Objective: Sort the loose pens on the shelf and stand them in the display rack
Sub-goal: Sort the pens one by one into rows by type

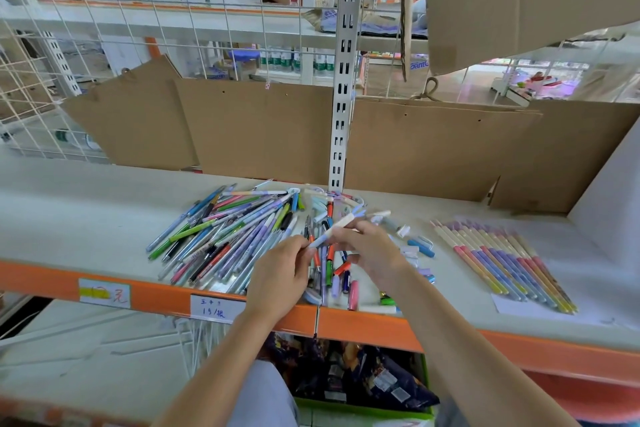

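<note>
Pens of many colours — a loose plastic heap point(239, 236) of blue, green, purple, orange and pink barrels — lie spread on a pale grey shelf point(86, 218) with an orange front edge. Just right of that heap, above its near end, both hands meet on one pale pen with a lilac tip point(334, 228). The left hand point(280, 274) pinches the lilac end between fingertips; the right hand point(372, 250) curls around the white upper barrel. Neither hand holds anything else.

Well to the right of the heap, a tidy row of pastel two-tone pens point(502, 260) lies side by side, partly on a white paper sheet point(502, 305). Between heap and row sit scattered small caps and clips point(415, 246). Brown cardboard panels point(263, 128) stand behind the heap. No display rack is visible.

The step in hand appears to be checking or capping one pen before grouping it. It would go best with a light, steady grip at both ends, matching the pen's colour to its kind — and keeping the wrists clear of the heap below, which could easily roll off the edge.
</note>
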